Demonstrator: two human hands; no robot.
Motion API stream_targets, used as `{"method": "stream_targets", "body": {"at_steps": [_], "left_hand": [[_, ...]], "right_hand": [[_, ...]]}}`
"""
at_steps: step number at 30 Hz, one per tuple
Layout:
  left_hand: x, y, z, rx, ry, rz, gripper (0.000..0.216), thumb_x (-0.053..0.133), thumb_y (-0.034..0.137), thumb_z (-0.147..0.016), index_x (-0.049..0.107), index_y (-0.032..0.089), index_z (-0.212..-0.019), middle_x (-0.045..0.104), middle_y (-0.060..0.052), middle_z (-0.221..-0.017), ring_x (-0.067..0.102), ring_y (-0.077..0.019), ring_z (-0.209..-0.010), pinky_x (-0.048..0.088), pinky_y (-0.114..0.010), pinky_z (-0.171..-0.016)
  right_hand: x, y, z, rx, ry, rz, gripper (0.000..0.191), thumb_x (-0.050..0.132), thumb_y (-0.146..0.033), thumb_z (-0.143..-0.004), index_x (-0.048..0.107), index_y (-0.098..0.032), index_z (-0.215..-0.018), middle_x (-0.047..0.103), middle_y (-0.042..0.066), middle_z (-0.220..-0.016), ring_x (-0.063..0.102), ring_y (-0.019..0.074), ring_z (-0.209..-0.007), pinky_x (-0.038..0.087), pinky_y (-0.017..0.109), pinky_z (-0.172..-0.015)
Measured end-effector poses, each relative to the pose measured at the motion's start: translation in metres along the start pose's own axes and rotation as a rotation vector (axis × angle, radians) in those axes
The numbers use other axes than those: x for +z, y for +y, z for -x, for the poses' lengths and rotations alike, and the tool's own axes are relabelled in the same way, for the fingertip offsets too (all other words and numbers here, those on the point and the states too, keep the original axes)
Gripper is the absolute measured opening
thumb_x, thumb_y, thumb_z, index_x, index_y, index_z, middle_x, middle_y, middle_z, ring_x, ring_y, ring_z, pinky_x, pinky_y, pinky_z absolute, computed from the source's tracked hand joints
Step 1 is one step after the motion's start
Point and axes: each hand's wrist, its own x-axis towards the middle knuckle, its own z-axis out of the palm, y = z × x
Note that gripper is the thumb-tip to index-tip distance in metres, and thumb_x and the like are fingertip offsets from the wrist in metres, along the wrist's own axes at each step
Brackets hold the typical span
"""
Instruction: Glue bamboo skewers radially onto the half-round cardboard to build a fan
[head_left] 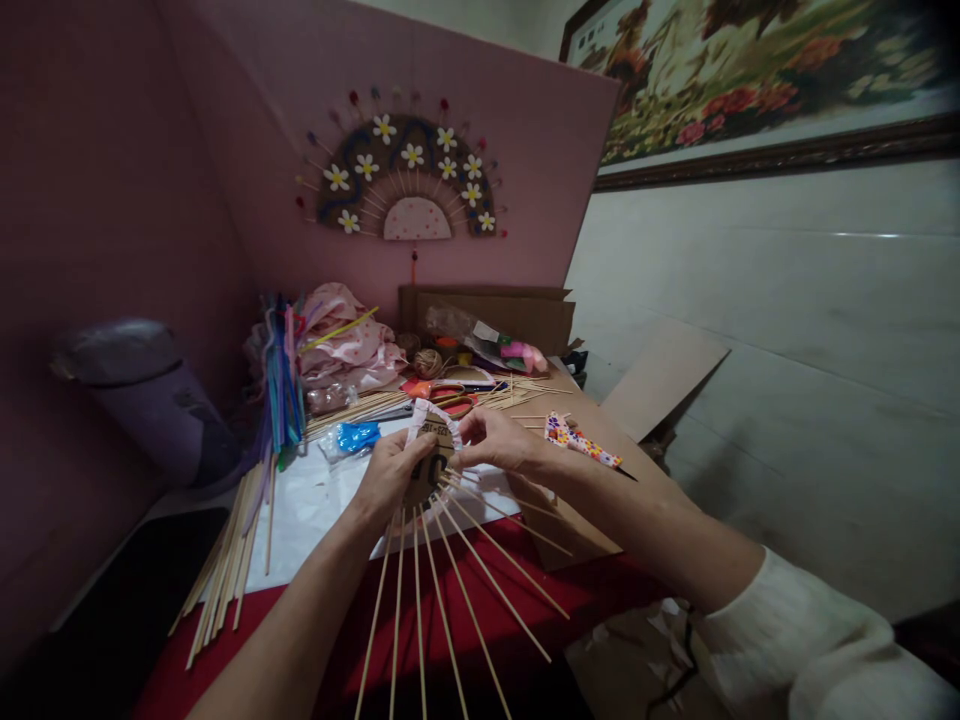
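Observation:
A small piece of brown cardboard (421, 488) with printed marks sits between my hands, with pale cloth folded over its upper edge. Several thin wooden sticks (450, 575) fan out from its lower edge towards me. My left hand (396, 465) grips the cardboard at its left side, thumb on the face. At the upper right, my right hand (491, 440) has its fingers pinched at the cloth edge (454, 432). Just behind lie scissors (454, 400) with orange-brown handles, and a blue packet (356, 437) rests to the left.
Loose sticks (229, 560) lie at the table's left, beside colourful pipe cleaners (281, 375). Pink cloth (349, 335) and twine balls (427, 362) are heaped behind. A flower-patterned glue gun (581, 440) lies right. A finished-looking flowered fan (409, 170) hangs on the pink board.

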Motion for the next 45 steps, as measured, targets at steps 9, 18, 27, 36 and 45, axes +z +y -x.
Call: {"method": "stream_targets", "body": {"at_steps": [9, 18, 27, 36, 45], "left_hand": [[0.002, 0.002, 0.002, -0.027, -0.021, -0.011, 0.026, 0.063, 0.039, -0.066, 0.059, 0.014, -0.068, 0.055, 0.001, -0.052, 0.045, -0.0086, -0.043, 0.030, -0.021, -0.042], [0.002, 0.003, 0.000, -0.017, 0.040, 0.008, 0.025, 0.064, 0.038, -0.064, 0.057, 0.014, -0.062, 0.052, 0.003, -0.050, 0.043, -0.0079, -0.042, 0.030, -0.021, -0.043], [-0.001, 0.000, -0.002, 0.055, 0.030, 0.013, 0.024, 0.066, 0.036, -0.063, 0.059, 0.013, -0.061, 0.049, 0.002, -0.051, 0.040, -0.0073, -0.046, 0.027, -0.021, -0.044], [0.001, 0.004, -0.001, 0.018, 0.091, 0.006, 0.025, 0.064, 0.036, -0.064, 0.055, 0.013, -0.061, 0.045, 0.004, -0.048, 0.037, -0.0067, -0.042, 0.025, -0.021, -0.042], [0.002, 0.005, 0.001, 0.011, 0.110, -0.004, 0.026, 0.063, 0.037, -0.064, 0.052, 0.014, -0.057, 0.046, 0.004, -0.046, 0.038, -0.0065, -0.040, 0.026, -0.021, -0.040]], "right_hand": [[-0.002, 0.000, 0.001, -0.128, -0.023, 0.163, 0.034, 0.070, -0.015, -0.052, 0.050, -0.016, -0.079, 0.052, -0.005, -0.070, 0.047, 0.0105, -0.063, 0.038, 0.023, -0.057], [0.007, -0.005, 0.027, -0.693, 0.244, 0.848, 0.037, 0.060, -0.022, -0.071, 0.050, -0.014, -0.105, 0.054, 0.010, -0.104, 0.047, 0.0229, -0.097, 0.037, 0.036, -0.083], [0.019, 0.001, 0.034, -0.933, 0.282, 1.071, 0.027, 0.039, -0.017, -0.086, 0.050, -0.014, -0.110, 0.056, 0.011, -0.109, 0.046, 0.0234, -0.099, 0.033, 0.039, -0.086], [0.020, -0.005, 0.044, -0.934, 0.246, 1.024, 0.023, 0.047, -0.021, -0.082, 0.054, -0.015, -0.103, 0.057, 0.010, -0.103, 0.046, 0.0242, -0.097, 0.034, 0.039, -0.084], [0.012, -0.005, 0.041, -0.804, 0.377, 0.960, 0.009, 0.053, -0.024, -0.079, 0.056, -0.016, -0.082, 0.059, 0.007, -0.084, 0.050, 0.0203, -0.081, 0.036, 0.032, -0.072]]}}
